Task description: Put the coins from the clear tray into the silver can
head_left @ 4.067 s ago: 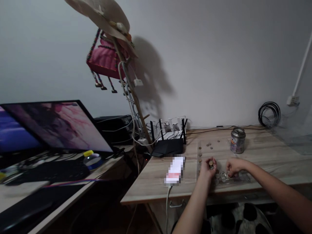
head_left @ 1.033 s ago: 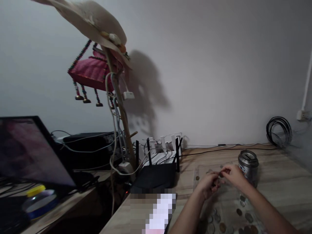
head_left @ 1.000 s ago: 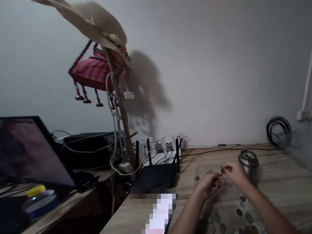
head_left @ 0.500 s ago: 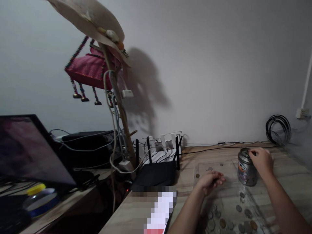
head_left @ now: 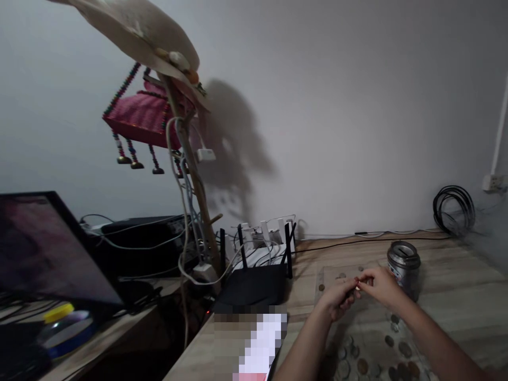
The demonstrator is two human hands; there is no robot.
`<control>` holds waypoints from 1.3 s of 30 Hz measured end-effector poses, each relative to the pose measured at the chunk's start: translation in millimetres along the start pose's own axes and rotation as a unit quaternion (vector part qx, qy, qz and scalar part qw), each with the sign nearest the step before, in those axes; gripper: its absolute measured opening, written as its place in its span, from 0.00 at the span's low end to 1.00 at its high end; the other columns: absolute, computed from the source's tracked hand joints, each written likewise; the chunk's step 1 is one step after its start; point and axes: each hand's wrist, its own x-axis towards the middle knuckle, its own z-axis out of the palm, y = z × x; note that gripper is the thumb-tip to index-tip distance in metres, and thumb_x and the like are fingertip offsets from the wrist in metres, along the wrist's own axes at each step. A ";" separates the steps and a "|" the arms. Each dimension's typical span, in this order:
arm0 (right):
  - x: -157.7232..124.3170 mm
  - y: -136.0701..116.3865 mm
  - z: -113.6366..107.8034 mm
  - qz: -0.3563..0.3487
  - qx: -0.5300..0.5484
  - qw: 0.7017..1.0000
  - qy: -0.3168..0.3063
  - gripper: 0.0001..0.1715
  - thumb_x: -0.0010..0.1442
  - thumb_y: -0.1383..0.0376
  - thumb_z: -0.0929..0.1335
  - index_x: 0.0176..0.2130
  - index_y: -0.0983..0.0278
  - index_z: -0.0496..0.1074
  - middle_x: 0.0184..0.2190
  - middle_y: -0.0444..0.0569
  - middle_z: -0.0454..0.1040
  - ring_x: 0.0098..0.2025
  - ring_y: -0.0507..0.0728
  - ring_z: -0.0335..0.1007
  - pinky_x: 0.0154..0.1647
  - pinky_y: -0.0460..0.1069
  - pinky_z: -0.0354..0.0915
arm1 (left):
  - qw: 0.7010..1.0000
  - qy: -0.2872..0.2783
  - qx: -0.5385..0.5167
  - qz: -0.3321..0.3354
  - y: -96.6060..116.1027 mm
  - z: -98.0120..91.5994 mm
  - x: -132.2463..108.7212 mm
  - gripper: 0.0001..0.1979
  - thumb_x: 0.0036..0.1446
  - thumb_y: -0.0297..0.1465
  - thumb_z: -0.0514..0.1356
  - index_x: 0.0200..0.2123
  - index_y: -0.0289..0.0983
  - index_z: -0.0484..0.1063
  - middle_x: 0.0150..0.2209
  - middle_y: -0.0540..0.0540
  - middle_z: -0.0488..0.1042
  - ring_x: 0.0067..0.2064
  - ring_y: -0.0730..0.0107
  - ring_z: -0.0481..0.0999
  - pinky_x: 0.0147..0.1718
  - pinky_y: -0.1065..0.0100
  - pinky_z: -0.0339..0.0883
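Half a second ago I had the right hand (head_left: 383, 286) at the slotted lid of the metal coin can (head_left: 404, 267); now it has come back to the left hand (head_left: 339, 299), fingertips meeting. The left stays half-curled, the right pinched; at this dimness I can't tell whether either grips a coin. The can stands upright on the wooden table (head_left: 456, 296), just beyond the right hand, its lid uncovered again. Loose coins (head_left: 362, 365) lie scattered nearer me, on clear plastic (head_left: 331, 275).
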 end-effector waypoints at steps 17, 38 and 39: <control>1.3 56.1 -85.1 0.095 -0.197 0.896 0.386 0.14 0.51 0.60 0.62 0.32 0.61 0.75 0.37 0.52 0.71 0.40 0.61 0.60 0.38 0.54 0.53 | 0.998 0.047 -0.047 -0.020 2.8 4.1 -5.3 0.10 0.47 0.21 0.56 0.36 0.30 0.65 0.31 0.40 0.75 0.31 0.73 0.76 0.22 0.81 0.63; 1.6 23.2 -47.4 -0.043 -0.026 0.961 0.273 0.12 0.50 0.65 0.61 0.29 0.63 0.74 0.30 0.49 0.74 0.36 0.56 0.66 0.38 0.49 0.59 | 0.995 0.060 -0.078 -0.030 5.5 5.6 -6.9 0.13 0.47 0.20 0.52 0.38 0.28 0.66 0.31 0.39 0.75 0.33 0.70 0.76 0.25 0.79 0.67; 0.0 30.1 -60.2 -0.041 -0.054 0.943 0.326 0.12 0.50 0.64 0.62 0.29 0.63 0.73 0.30 0.50 0.74 0.37 0.57 0.65 0.39 0.50 0.58 | 0.994 0.063 -0.086 -0.033 6.1 5.9 -7.2 0.14 0.47 0.19 0.51 0.39 0.27 0.65 0.32 0.39 0.75 0.33 0.69 0.76 0.27 0.78 0.67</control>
